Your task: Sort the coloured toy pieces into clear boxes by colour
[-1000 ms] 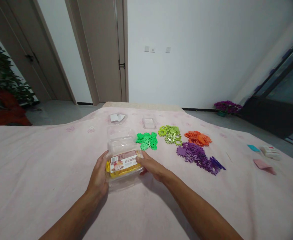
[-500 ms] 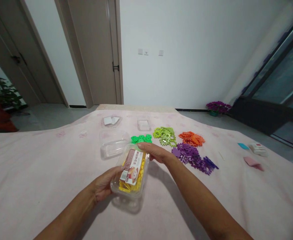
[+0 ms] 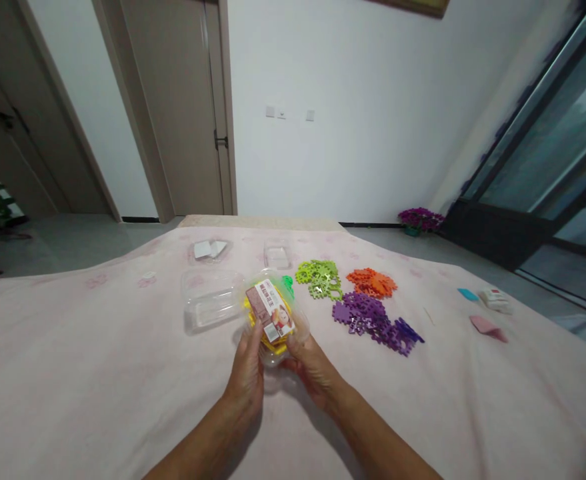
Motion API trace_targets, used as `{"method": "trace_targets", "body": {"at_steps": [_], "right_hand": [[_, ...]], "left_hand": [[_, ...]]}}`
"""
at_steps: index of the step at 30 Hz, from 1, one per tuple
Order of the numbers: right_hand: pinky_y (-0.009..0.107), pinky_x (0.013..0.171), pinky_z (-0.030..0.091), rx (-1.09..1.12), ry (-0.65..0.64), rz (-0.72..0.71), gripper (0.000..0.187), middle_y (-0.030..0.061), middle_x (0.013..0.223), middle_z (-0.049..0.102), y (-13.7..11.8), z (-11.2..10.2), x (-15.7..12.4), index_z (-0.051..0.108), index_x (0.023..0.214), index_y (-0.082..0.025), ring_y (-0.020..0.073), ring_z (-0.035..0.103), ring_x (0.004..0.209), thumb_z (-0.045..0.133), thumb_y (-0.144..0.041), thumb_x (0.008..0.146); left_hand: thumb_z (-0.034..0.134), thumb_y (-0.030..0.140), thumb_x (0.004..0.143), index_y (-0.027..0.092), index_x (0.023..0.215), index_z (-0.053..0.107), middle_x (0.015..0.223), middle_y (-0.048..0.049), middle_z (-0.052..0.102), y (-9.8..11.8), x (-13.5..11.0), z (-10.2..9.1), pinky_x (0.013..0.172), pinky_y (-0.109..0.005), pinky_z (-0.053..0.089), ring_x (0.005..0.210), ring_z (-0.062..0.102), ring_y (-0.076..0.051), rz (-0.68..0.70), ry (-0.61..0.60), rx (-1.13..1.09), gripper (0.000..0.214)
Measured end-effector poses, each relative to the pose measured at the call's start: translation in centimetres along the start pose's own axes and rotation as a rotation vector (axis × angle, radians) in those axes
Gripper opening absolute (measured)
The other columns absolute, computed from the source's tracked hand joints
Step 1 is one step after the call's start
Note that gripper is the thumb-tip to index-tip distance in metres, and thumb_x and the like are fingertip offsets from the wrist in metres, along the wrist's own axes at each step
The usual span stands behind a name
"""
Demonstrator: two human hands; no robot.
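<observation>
Between both hands is a clear plastic container (image 3: 269, 305) with a brown and white label on its lid and yellow pieces inside. My left hand (image 3: 249, 363) grips its near left side, thumb up along the edge. On the near right corner, my right hand (image 3: 309, 363) is closed around it. The container is tilted and held above the cloth. Partly hidden behind it are green pieces (image 3: 287, 285). An open clear plastic box (image 3: 210, 300) lies just to the left. Right of the container are lime-green pieces (image 3: 319, 279) and a purple pile of pieces (image 3: 373, 319).
A pink cloth (image 3: 97, 367) covers the table. Orange pieces (image 3: 371, 283) lie behind the purple pile. Farther back are a small clear tray (image 3: 277, 255) and white cards (image 3: 210, 249). On the right sit a white packet (image 3: 495, 300), a blue piece (image 3: 467, 294) and a pink cloth piece (image 3: 487, 328).
The container has turned and moved a little farther away. My right hand has shifted from its far end to the near right corner. The camera view has shifted slightly.
</observation>
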State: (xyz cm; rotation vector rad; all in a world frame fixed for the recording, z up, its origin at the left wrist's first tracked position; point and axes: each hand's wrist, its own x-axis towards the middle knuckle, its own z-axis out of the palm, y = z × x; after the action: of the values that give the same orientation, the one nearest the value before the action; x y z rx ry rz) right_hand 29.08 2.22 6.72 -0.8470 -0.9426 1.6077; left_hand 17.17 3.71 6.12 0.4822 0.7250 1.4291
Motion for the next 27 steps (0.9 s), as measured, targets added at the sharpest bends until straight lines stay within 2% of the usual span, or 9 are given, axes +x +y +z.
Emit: {"method": "trace_targets", "body": {"at_steps": [3,5,8,11,14,16,21,24,27], "right_hand": [[0.038,0.079,0.057,0.039,0.101,-0.087,0.085,0.0081,0.133,0.064,0.3,1.3,0.6,0.042,0.144,-0.031,0.0289,0.064,0.112,0.083,-0.050,0.072],[0.037,0.076,0.058,0.058,0.119,-0.090,0.080,0.0080,0.131,0.065,0.3,1.4,1.1,0.044,0.143,-0.031,0.0278,0.066,0.108,0.081,-0.047,0.074],[0.032,0.068,0.058,0.054,0.139,-0.049,0.071,0.0075,0.124,0.068,0.1,0.7,1.6,0.048,0.139,-0.029,0.0251,0.069,0.099,0.078,-0.047,0.077],[0.027,0.061,0.058,0.046,0.220,-0.019,0.064,0.0060,0.116,0.071,-0.6,-0.7,2.7,0.053,0.134,-0.027,0.0209,0.070,0.088,0.077,-0.044,0.077],[0.022,0.055,0.056,0.079,0.315,0.005,0.048,0.0046,0.104,0.072,-2.4,-3.2,5.2,0.060,0.122,-0.023,0.0162,0.068,0.078,0.075,-0.038,0.079],[0.020,0.052,0.055,0.087,0.391,0.012,0.035,0.0042,0.097,0.072,-4.3,-5.5,7.6,0.063,0.114,-0.020,0.0140,0.066,0.071,0.070,-0.032,0.082],[0.020,0.052,0.054,-0.030,0.629,0.023,0.018,0.0036,0.080,0.068,-10.0,-11.5,14.9,0.062,0.103,-0.018,0.0119,0.062,0.062,0.061,-0.029,0.089],[0.018,0.047,0.051,-0.096,0.690,0.041,0.017,0.0037,0.073,0.065,-12.4,-14.3,19.0,0.062,0.100,-0.015,0.0127,0.061,0.059,0.060,-0.027,0.088],[0.019,0.046,0.050,-0.178,0.749,0.029,0.020,0.0025,0.071,0.063,-13.6,-16.0,22.5,0.062,0.102,-0.015,0.0127,0.059,0.057,0.062,-0.026,0.085]], "left_hand": [[0.069,0.047,0.085,0.019,0.126,0.065,0.129,-0.0095,0.069,-1.2,0.3,1.0,0.102,-0.035,0.049,0.115,0.066,-0.023,0.055,0.001,0.009,0.049],[0.068,0.050,0.085,0.019,0.125,0.065,0.129,-0.0106,0.069,-1.5,0.6,1.2,0.101,-0.035,0.049,0.115,0.066,-0.024,0.055,-0.015,0.048,0.051],[0.065,0.056,0.085,0.018,0.126,0.064,0.132,-0.0126,0.066,-1.3,1.1,0.6,0.101,-0.037,0.048,0.116,0.065,-0.025,0.014,-0.068,0.122,0.056],[0.058,0.062,0.087,0.022,0.132,0.059,0.138,-0.0128,0.061,-0.5,1.6,-0.8,0.103,-0.038,0.045,0.120,0.062,-0.024,-0.051,-0.086,0.213,0.061],[0.057,0.063,0.086,0.021,0.135,0.056,0.133,-0.0142,0.063,0.7,2.2,-2.8,0.101,-0.039,0.045,0.116,0.063,-0.024,-0.148,-0.070,0.482,0.064],[0.060,0.056,0.086,0.019,0.131,0.059,0.126,-0.0139,0.067,1.6,2.5,-4.5,0.097,-0.038,0.047,0.113,0.064,-0.026,-0.152,-0.144,0.735,0.058],[0.054,0.040,0.091,0.020,0.107,0.070,0.109,-0.0092,0.070,2.7,2.9,-8.2,0.094,-0.036,0.046,0.104,0.064,-0.024,0.136,-0.437,1.185,0.030],[0.049,0.035,0.093,0.022,0.101,0.069,0.103,-0.0072,0.070,2.6,2.8,-9.0,0.090,-0.034,0.047,0.099,0.064,-0.023,0.198,-0.485,1.293,0.026],[0.047,0.033,0.094,0.022,0.098,0.068,0.098,-0.0059,0.069,2.4,2.7,-8.9,0.087,-0.032,0.048,0.094,0.064,-0.021,0.222,-0.507,1.331,0.024]]}}
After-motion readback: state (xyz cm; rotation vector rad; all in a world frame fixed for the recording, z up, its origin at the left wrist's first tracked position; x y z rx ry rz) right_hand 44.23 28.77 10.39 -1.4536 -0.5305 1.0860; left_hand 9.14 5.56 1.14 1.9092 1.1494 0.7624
